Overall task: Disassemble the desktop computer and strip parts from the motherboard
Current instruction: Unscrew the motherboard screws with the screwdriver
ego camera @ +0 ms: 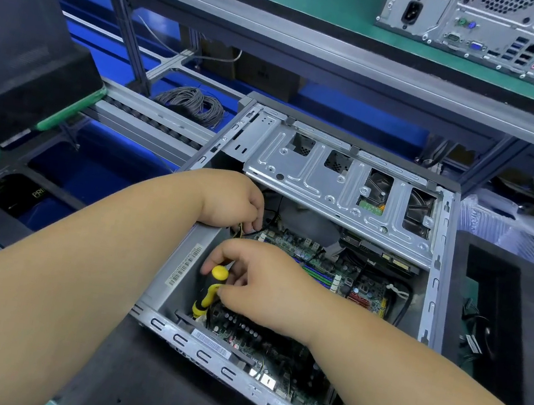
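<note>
An open grey metal computer case (436, 262) lies on its side on a dark surface (135, 380). Its thin steel walls are bent into edges with small slots along them. Inside at the bottom is the flat green motherboard (327, 274), bumpy with tiny parts, little round black cans, and long green and blue slots. Across the top sits a shiny silver metal drive cage (314, 174) with pressed ridges and square holes.

The right hand (264, 281) reaches down into the case. Its fingers curl round a yellow and black screwdriver with a round knob end (211, 289), which stands nearly straight up over the board's near corner. The left hand (234, 201) is at the case's left wall, and its bent fingertips pinch thin black and yellow wires (247, 229) by the board's edge.

A white sticker with black bar lines (185, 264) is on the inside of the left wall. On the green shelf above stands a second silver computer case with coloured plugs (492, 31). A loose coil of grey cable (192, 102) lies behind.
</note>
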Demonstrator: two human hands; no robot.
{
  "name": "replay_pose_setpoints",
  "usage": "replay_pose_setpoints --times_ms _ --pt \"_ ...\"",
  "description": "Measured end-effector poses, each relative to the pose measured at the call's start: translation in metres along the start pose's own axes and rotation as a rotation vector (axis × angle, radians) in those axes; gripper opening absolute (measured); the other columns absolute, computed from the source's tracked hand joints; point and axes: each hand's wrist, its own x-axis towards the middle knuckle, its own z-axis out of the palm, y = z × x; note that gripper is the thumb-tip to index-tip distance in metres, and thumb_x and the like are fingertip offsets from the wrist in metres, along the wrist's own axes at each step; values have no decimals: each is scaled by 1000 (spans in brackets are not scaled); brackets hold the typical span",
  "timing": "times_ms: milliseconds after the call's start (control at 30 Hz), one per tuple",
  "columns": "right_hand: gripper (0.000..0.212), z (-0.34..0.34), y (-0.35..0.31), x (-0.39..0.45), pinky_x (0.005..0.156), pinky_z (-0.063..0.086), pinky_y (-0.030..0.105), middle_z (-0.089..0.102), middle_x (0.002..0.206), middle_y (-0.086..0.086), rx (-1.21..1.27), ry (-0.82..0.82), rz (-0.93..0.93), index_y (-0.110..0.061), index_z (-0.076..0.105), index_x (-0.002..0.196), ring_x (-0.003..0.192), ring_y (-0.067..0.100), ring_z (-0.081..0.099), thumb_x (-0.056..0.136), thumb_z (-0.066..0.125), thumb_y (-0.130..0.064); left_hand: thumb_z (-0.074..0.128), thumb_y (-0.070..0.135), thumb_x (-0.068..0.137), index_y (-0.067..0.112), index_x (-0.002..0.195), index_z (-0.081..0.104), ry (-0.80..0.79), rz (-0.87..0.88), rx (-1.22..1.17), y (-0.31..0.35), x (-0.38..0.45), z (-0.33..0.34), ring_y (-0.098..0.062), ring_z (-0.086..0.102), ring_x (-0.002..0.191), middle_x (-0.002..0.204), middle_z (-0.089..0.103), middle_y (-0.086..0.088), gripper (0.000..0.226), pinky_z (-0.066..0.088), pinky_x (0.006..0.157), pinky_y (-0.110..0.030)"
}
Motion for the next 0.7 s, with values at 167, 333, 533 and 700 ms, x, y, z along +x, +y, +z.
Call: replay_pose_setpoints --times_ms 167,333,533,700 --pt "23 -3 0 1 56 44 12 59 67 -18 6 73 -8 -31 67 97 60 -3 53 83 69 -13 48 17 85 33 84 71 6 1 26 1 -1 -1 -4 65 80 83 71 15 28 51 76 -27" --pt "22 -10 -1 -1 67 51 26 59 73 -9 61 132 -14 -29 68 98 61 0 53 83 70 -13 50 23 85 36 88 70 23 6 128 4 -3 -3 -7 60 88 91 66 15 24 51 85 -36" --pt "23 -7 2 0 64 49 23 59 77 -10 -5 91 -13 -31 66 99 62 -2 53 83 69 -15 49 18 85 34 88 71 22 6 79 3 -5 -2 -4 65 83 86 70 16 28 53 85 -36" --pt "22 -5 4 1 62 47 19 56 79 -12 -16 60 -14 -31 66 99 65 -1 54 83 69 -16 48 16 86 32 89 71 8 15 58 1 -2 -1 -2 65 82 84 71 17 28 53 84 -32"
